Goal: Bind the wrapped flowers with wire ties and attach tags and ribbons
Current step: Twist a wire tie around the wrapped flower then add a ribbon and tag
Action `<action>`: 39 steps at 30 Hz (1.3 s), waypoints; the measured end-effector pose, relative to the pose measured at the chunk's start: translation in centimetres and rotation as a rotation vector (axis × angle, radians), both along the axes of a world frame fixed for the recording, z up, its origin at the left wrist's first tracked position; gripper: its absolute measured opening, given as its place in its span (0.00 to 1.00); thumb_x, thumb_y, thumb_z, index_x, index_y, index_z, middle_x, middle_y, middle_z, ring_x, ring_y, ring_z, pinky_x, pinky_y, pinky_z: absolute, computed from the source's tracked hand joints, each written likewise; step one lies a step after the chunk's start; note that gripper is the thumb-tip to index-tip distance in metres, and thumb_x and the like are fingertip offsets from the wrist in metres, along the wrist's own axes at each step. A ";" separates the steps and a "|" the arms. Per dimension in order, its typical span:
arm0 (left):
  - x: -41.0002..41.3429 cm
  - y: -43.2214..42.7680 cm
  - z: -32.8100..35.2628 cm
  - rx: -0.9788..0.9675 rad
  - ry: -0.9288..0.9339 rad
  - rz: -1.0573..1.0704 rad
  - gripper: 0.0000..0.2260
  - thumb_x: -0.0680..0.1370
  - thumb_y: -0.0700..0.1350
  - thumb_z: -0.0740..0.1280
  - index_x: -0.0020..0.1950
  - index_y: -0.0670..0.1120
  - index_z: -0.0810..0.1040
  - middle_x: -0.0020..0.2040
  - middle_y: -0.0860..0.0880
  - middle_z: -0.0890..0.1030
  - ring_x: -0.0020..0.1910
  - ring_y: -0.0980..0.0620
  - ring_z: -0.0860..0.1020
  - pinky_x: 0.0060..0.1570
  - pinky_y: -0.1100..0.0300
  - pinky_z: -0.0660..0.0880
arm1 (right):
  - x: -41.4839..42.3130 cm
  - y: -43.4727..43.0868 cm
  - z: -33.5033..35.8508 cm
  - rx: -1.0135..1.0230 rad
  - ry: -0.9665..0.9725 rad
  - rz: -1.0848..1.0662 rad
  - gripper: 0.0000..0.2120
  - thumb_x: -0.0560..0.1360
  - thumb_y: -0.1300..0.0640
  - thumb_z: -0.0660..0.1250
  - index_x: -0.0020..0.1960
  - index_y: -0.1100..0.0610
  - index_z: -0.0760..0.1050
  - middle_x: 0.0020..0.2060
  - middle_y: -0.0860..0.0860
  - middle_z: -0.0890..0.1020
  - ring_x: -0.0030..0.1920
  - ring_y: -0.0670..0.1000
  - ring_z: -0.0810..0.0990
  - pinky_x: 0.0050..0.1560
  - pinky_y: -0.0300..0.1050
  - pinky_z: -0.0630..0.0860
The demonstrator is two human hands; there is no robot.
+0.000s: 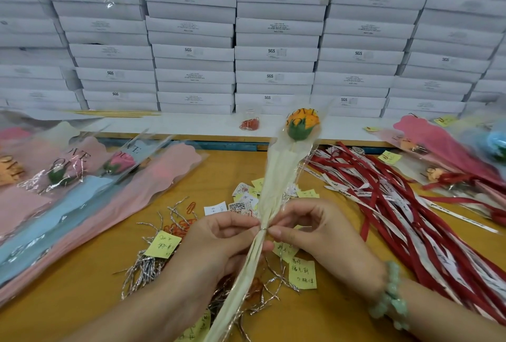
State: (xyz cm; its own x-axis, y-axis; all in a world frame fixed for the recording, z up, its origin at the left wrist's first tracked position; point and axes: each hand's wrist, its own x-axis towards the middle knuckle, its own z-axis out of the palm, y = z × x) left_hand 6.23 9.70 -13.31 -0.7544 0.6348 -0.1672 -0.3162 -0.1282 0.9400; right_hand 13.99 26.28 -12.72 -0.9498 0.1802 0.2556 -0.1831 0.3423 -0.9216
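An orange flower in a cream and clear wrap (276, 174) stands up at the middle of the view, its bloom near the top. My left hand (219, 243) grips the gathered wrap at its narrow waist. My right hand (309, 229) pinches the silver wire tie (263, 229) wound round that waist. Loose silver wire ties (142, 270) lie on the table below my left hand. Yellow tags (302, 274) with handwriting and white printed tags (241, 204) are scattered behind the wrap. Red and white ribbons (397, 204) lie in a heap to the right.
Wrapped flowers in pink and blue sleeves (82, 185) lie stacked at the left, and finished ones (449, 155) at the far right. A small cup of red paper clips (249, 122) stands on the white ledge. Stacked white boxes (273, 54) wall off the back.
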 end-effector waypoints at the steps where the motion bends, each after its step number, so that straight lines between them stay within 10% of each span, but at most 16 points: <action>1: 0.0 0.0 0.0 0.002 0.009 -0.004 0.13 0.66 0.36 0.74 0.49 0.35 0.81 0.44 0.35 0.85 0.40 0.44 0.86 0.34 0.60 0.82 | 0.0 0.0 0.0 0.013 -0.003 0.000 0.05 0.70 0.63 0.75 0.42 0.54 0.84 0.36 0.51 0.86 0.40 0.47 0.83 0.37 0.43 0.75; 14: 0.2 0.1 0.5 -0.032 0.038 -0.001 0.23 0.61 0.41 0.78 0.53 0.37 0.78 0.45 0.37 0.85 0.45 0.44 0.85 0.37 0.61 0.82 | -0.1 0.2 -0.4 0.079 0.048 -0.034 0.06 0.70 0.62 0.75 0.41 0.54 0.79 0.35 0.47 0.85 0.37 0.42 0.82 0.33 0.30 0.71; 39: 0.0 -0.1 -0.4 -0.047 0.008 0.075 0.20 0.60 0.40 0.77 0.49 0.36 0.81 0.39 0.38 0.85 0.31 0.50 0.81 0.29 0.61 0.79 | 0.8 0.4 0.0 1.232 0.450 -0.111 0.12 0.77 0.54 0.63 0.41 0.56 0.83 0.37 0.48 0.82 0.35 0.50 0.82 0.26 0.45 0.77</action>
